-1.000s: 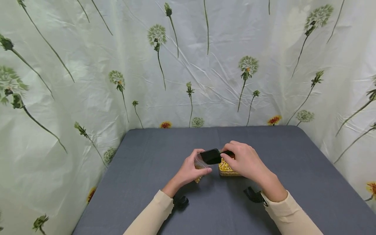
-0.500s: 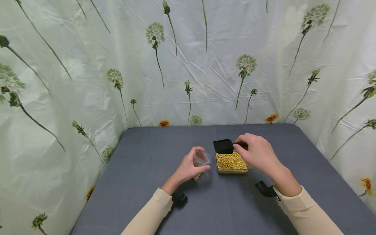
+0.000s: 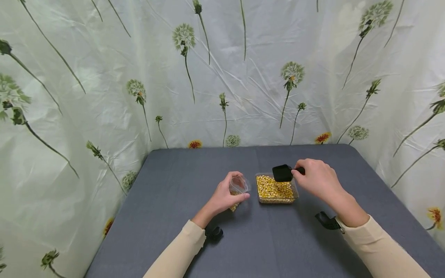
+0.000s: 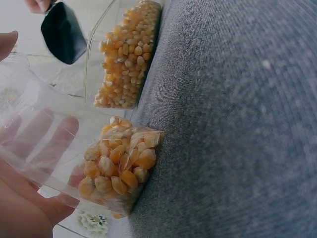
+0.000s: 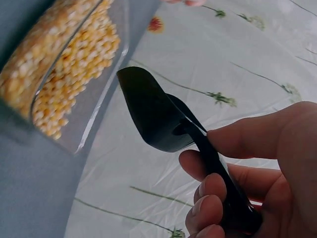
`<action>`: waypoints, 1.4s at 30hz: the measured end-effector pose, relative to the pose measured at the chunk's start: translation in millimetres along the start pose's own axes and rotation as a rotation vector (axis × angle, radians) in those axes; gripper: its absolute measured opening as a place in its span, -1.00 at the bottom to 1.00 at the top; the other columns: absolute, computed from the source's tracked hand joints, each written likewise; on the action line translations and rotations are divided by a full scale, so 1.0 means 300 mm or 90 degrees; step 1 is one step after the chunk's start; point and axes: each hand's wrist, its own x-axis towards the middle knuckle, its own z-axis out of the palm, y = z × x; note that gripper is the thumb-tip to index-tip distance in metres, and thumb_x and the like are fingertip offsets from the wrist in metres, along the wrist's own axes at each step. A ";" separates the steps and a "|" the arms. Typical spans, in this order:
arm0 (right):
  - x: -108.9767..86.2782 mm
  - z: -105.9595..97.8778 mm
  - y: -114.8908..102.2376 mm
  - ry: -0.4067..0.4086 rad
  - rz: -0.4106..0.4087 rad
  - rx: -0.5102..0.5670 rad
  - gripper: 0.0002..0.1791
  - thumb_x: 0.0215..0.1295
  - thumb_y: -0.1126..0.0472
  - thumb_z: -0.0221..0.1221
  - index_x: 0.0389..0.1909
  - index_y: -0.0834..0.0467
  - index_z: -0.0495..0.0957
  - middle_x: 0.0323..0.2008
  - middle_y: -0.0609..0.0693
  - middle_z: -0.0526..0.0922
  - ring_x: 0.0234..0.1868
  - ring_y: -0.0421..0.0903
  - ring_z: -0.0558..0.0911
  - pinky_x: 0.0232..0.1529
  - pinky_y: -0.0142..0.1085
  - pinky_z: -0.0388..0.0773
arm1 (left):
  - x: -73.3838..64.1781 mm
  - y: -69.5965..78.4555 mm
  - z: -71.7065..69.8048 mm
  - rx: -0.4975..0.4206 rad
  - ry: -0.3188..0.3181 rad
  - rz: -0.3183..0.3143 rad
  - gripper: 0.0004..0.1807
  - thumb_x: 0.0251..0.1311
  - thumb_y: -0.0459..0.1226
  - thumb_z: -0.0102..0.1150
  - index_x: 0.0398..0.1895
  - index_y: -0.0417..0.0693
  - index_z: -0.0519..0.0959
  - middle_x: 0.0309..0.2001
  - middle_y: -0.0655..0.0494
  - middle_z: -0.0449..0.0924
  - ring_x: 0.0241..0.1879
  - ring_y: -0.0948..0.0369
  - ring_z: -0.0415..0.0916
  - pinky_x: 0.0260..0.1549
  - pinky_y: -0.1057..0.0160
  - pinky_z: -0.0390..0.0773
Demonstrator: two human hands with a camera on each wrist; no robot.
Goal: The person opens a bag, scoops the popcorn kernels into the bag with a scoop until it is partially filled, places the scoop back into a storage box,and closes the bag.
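Observation:
My left hand [image 3: 224,197] grips a clear plastic bag [image 4: 47,144], its mouth held wide. Corn kernels [image 4: 116,166] fill the bottom of the bag, which meets the grey cloth in the left wrist view. In my right hand [image 3: 318,179] is a black scoop [image 5: 158,114], held by its handle with thumb and fingers. The scoop's bowl hovers over the rear right of a clear rectangular container [image 3: 278,200]. Yellow and pale corn kernels [image 3: 272,187] lie in that container, with a dip toward the right. No kernels show in the scoop.
A grey cloth [image 3: 194,170] covers the table. Behind it hangs a pale curtain [image 3: 160,69] printed with dandelions. A black wrist mount [image 3: 215,233] sits under the left wrist and another black mount [image 3: 326,221] under the right.
The scoop has moved right, away from the bag's mouth and over the container, and the right hand with it. The left hand and the bag have stayed nearly in place.

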 end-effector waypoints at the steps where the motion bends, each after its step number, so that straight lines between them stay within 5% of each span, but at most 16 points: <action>1: 0.003 0.000 0.005 -0.007 0.003 -0.005 -0.82 0.37 0.17 0.22 -0.16 0.16 0.71 -0.28 0.09 0.70 -0.65 -0.14 0.44 -0.68 -0.20 0.31 | 0.002 -0.001 0.000 0.001 0.000 0.003 -0.27 0.18 0.06 0.42 0.33 0.07 0.32 -0.01 0.23 0.56 -0.07 0.26 0.57 -0.24 0.14 0.61; 11: 0.022 0.027 0.046 -0.048 -0.002 -0.066 -0.80 0.35 0.20 0.23 -0.15 0.23 0.71 -0.35 0.10 0.68 -0.67 -0.13 0.41 -0.68 -0.21 0.29 | -0.001 0.014 -0.005 0.007 -0.005 -0.009 -0.27 0.18 0.06 0.42 0.33 0.08 0.32 0.01 0.27 0.56 -0.05 0.26 0.56 -0.23 0.16 0.61; 15: 0.024 0.045 0.051 -0.038 -0.034 -0.090 -0.90 0.32 0.24 0.26 -0.36 0.18 0.67 -0.49 0.02 0.59 -0.68 -0.14 0.39 -0.67 -0.23 0.28 | -0.001 0.012 -0.005 0.002 -0.006 -0.009 -0.29 0.19 0.06 0.41 0.32 0.12 0.32 0.02 0.27 0.55 -0.04 0.26 0.56 -0.23 0.16 0.61; 24: 0.028 0.093 0.062 -0.020 -0.092 -0.135 -0.70 0.28 0.30 0.29 -0.61 0.06 0.47 -0.64 -0.09 0.37 -0.68 -0.16 0.32 -0.65 -0.25 0.22 | -0.001 -0.004 -0.003 0.000 -0.006 -0.011 -0.28 0.20 0.07 0.40 0.34 0.11 0.31 -0.01 0.22 0.57 -0.06 0.27 0.56 -0.24 0.17 0.62; 29: 0.039 0.110 0.075 -0.051 -0.082 -0.086 -0.74 0.30 0.31 0.24 -0.59 0.08 0.53 -0.69 -0.08 0.39 -0.72 -0.17 0.25 -0.65 -0.27 0.14 | -0.001 -0.003 -0.005 -0.002 -0.008 -0.012 -0.28 0.20 0.05 0.41 0.34 0.09 0.31 0.01 0.17 0.57 -0.05 0.27 0.56 -0.21 0.16 0.62; 34: 0.059 0.120 0.109 -0.112 -0.042 -0.020 -0.82 0.36 0.25 0.19 -0.19 0.24 0.72 -0.39 0.03 0.68 -0.65 -0.18 0.42 -0.59 -0.23 0.35 | -0.003 0.000 -0.003 0.002 -0.010 -0.015 -0.32 0.20 0.07 0.40 0.31 0.19 0.32 -0.02 0.17 0.58 -0.06 0.28 0.57 -0.21 0.16 0.61; 42: 0.098 0.124 0.180 -0.184 -0.030 0.077 -0.61 0.40 0.20 0.19 -0.69 0.03 0.43 -0.73 -0.15 0.25 -0.69 -0.18 0.20 -0.57 -0.25 0.16 | -0.006 -0.006 0.001 0.003 -0.004 -0.007 -0.34 0.19 0.08 0.40 0.28 0.23 0.33 -0.02 0.23 0.55 -0.07 0.28 0.56 -0.24 0.18 0.62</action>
